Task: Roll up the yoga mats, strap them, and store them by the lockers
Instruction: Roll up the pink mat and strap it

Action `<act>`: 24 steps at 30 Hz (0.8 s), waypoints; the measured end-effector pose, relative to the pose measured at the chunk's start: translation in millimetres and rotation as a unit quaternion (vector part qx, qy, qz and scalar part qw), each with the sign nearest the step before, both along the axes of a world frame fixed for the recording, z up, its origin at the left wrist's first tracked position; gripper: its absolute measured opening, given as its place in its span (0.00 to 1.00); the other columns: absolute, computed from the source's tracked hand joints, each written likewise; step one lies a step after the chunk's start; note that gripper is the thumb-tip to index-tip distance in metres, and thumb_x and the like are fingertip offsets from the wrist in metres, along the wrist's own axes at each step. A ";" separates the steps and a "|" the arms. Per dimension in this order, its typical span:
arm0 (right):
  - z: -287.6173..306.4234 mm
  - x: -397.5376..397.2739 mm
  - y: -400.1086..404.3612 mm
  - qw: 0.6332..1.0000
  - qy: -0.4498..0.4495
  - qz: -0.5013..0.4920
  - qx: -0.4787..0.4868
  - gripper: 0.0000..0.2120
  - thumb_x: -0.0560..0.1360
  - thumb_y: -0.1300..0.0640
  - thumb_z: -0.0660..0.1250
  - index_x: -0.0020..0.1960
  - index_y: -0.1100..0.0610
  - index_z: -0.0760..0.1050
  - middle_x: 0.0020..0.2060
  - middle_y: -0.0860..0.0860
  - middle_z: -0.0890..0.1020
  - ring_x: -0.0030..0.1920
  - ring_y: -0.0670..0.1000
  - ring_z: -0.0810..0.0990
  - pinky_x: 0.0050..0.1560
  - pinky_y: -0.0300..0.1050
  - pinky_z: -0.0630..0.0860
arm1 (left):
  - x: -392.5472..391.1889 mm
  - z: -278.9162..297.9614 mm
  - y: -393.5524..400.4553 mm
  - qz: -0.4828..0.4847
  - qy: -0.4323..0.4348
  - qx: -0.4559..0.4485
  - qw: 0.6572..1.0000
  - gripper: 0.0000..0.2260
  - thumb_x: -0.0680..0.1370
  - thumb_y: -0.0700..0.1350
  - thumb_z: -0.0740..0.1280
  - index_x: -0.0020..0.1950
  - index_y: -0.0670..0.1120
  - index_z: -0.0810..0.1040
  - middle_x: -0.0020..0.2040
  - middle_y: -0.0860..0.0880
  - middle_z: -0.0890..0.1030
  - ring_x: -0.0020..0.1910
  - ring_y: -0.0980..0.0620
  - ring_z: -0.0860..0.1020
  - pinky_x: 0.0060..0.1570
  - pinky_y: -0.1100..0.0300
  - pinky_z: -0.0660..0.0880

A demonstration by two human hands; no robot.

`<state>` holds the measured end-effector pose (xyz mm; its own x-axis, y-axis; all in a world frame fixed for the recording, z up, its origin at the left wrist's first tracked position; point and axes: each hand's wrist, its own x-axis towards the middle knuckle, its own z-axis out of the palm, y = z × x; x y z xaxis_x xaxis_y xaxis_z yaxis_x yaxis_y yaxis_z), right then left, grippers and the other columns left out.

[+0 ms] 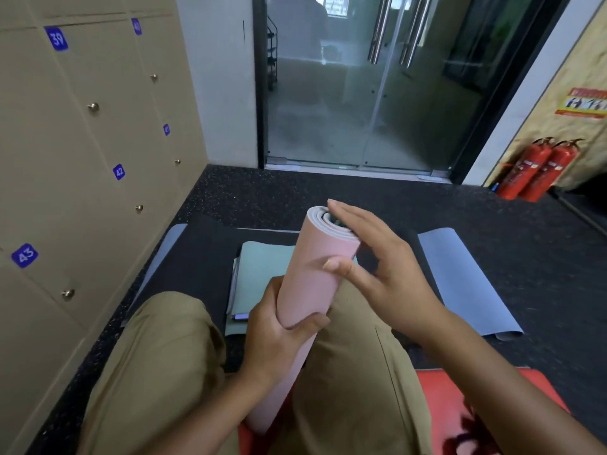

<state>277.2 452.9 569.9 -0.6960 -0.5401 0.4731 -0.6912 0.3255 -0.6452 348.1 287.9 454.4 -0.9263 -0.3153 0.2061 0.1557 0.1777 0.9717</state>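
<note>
Between a kneeling person's knees, the left hand (282, 326) grips a rolled pink yoga mat (308, 290) standing tilted, while the right hand (377, 264), fingers straight, presses its upper end. Beyond lie a green mat (259, 274) and a blue mat (460, 277); lockers (82, 142) line the left wall.

A pink yoga mat (307, 287), rolled tight with a pale inner face showing at its far end, is standing tilted between the person's knees. A folded green mat (259, 274) is lying flat on the dark floor (427, 205) behind it. A blue-grey mat (466, 284) is lying unrolled to the right, near the lockers' (82, 152) opposite side.
</note>
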 end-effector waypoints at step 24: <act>-59.0 1.4 190.7 0.936 -0.284 -0.206 -0.019 0.36 0.71 0.47 0.77 0.74 0.39 0.66 0.64 0.38 0.77 0.62 0.46 0.80 0.62 0.50 0.79 | -91.9 27.3 82.7 -0.194 -0.060 -0.548 0.811 0.34 0.64 0.82 0.60 0.55 0.57 0.67 0.51 0.57 0.80 0.52 0.47 0.78 0.43 0.52 0.68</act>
<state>278.7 643.5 510.9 -0.9867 -0.1609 -0.0219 -0.0549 0.4576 -0.8875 256.1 370.6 481.7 -0.9464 0.3161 0.0663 0.3219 0.9058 0.2755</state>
